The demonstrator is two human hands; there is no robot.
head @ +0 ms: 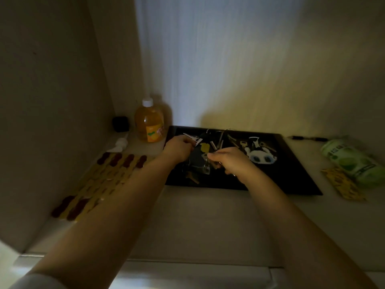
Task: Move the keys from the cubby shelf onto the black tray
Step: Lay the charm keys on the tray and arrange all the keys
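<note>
- The bunch of small metal keys with a yellow tag [203,150] is sitting on the flat black rectangular tray [291,163], right between the two hands, so it's on the tray and not in a cubby.
- The left hand [177,149] has its fingers [188,140] curled in and pinching a silvery key at the left edge of the bunch. It's pretty dim in here, but that grip reads clearly enough.
- The right hand [231,161] is on the other side of the bunch with the fingers [214,156] bunched up tight. There's a bit of metal showing under them, but I honestly can't tell whether they're actually gripping it.
- More loose keys [239,142] lie just past the right fingers, and next to them there's a white cartoon keychain charm with big blue eyes [260,157], also on the tray.
- Beyond the left fingers, off the tray's corner, stands a clear bottle of orange liquid with a white cap [149,122], with a small black cube thing [120,124] further left.
- A yellow mat with dark red blobs [100,180] runs along the shelf floor under the left forearm.
- Way out past the right hand there's a green pack lying on its side [352,161], a yellow patterned card [341,182] in front of it, and a dark pen [308,139] behind.
</note>
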